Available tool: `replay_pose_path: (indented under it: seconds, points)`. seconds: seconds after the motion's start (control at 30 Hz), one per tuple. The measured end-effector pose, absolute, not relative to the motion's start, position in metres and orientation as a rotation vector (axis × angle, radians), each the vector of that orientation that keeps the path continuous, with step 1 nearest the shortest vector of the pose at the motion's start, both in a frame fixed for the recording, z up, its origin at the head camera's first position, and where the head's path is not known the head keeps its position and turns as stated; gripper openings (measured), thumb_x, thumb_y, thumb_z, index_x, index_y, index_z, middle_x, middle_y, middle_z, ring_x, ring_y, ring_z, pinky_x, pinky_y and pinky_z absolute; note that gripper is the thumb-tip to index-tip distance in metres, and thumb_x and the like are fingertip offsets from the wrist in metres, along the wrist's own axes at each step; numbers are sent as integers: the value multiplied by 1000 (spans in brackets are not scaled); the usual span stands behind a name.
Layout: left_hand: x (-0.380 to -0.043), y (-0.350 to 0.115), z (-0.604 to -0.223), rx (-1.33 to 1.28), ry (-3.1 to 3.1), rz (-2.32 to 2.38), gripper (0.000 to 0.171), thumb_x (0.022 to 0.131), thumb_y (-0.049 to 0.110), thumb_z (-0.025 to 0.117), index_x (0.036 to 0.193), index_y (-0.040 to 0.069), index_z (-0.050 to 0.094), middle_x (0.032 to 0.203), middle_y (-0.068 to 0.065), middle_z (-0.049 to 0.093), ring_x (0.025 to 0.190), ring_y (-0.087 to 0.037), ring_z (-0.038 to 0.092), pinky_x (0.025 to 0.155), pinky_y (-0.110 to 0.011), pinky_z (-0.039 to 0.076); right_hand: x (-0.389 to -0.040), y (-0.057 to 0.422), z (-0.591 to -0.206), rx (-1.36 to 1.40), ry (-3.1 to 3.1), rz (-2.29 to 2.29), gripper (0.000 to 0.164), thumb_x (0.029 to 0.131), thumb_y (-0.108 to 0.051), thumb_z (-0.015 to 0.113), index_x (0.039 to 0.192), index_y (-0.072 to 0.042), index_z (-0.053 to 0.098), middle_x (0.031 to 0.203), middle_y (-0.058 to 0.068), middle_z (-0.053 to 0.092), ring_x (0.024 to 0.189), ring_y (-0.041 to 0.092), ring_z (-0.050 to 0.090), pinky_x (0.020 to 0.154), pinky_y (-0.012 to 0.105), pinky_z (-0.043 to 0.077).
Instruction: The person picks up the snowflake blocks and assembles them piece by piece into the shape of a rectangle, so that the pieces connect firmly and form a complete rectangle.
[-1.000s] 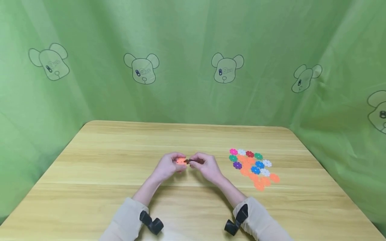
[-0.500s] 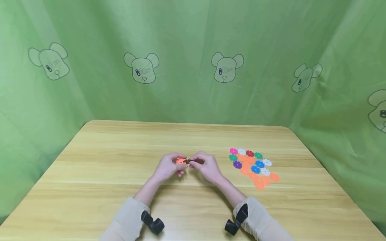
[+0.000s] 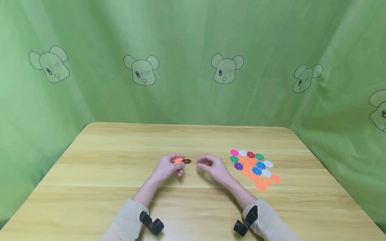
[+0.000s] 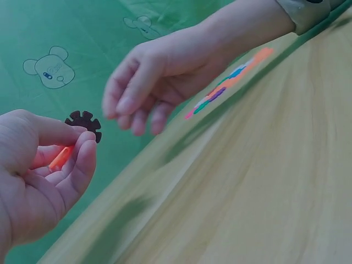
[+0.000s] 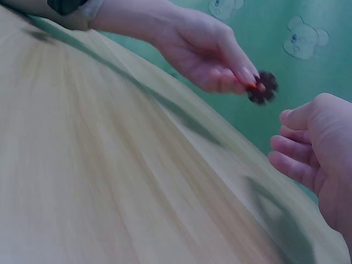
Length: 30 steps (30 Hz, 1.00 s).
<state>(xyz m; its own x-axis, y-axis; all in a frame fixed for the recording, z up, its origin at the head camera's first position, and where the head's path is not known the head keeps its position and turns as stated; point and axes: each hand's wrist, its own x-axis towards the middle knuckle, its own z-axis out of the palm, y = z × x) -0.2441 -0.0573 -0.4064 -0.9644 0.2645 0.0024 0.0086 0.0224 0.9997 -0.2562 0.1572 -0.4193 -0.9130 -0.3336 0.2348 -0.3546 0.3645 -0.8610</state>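
My left hand (image 3: 166,166) pinches a dark brown snowflake disc (image 4: 82,119) and an orange snowflake disc (image 4: 59,159) between thumb and fingers, held above the table. The brown disc is round with notches all along its rim, and it overlaps the orange one in the head view. Much of the orange disc is hidden behind the fingers. To the right, a short gap away from the brown disc, my right hand (image 3: 216,168) hovers with loosely bent fingers and nothing between them.
On the right of the wooden table (image 3: 120,201) lies a flat group of snowflake discs: several orange ones (image 3: 248,161), a pink one (image 3: 234,152), a purple one (image 3: 238,166), plus blue, green, white and red. A green curtain (image 3: 187,26) surrounds the table's back and sides.
My right hand has let go of the brown disc and drawn back to the right. The left hand has stayed in place with both discs.
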Motion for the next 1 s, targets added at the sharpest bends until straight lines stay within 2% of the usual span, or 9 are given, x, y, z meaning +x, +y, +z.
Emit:
replay_pose_path:
  seconds: [0.43, 0.63, 0.83, 1.0]
  points:
    - [-245, -59, -403, 275, 2048, 2096, 37, 80, -10, 60, 116, -15, 51, 87, -27, 60, 56, -13, 58, 54, -23, 52, -267, 240, -414, 301, -2619, 1505, 31, 87, -13, 66, 113, 4, 60, 98, 13, 65, 87, 20, 59, 71, 24, 50]
    - [-244, -59, -407, 290, 2050, 2064, 37, 81, -10, 60, 116, -14, 50, 89, -30, 59, 57, -12, 58, 56, -24, 52, -268, 274, -417, 185, -2738, 1394, 25, 87, -16, 65, 104, 1, 61, 96, 11, 64, 87, 20, 59, 72, 28, 49]
    - [-243, -59, -407, 302, 2065, 2041, 37, 81, -9, 60, 117, -14, 50, 87, -29, 59, 57, -12, 57, 57, -25, 52, -271, 289, -421, 192, -2854, 1295, 27, 85, -16, 67, 104, 2, 61, 92, 10, 61, 84, 22, 57, 71, 28, 49]
    - [-243, -58, -406, 300, 2048, 2054, 37, 81, -10, 59, 117, -14, 50, 88, -30, 59, 57, -12, 57, 56, -24, 52, -272, 293, -421, 269, -2917, 1130, 34, 81, -19, 72, 105, 4, 62, 93, 10, 61, 85, 23, 54, 73, 33, 46]
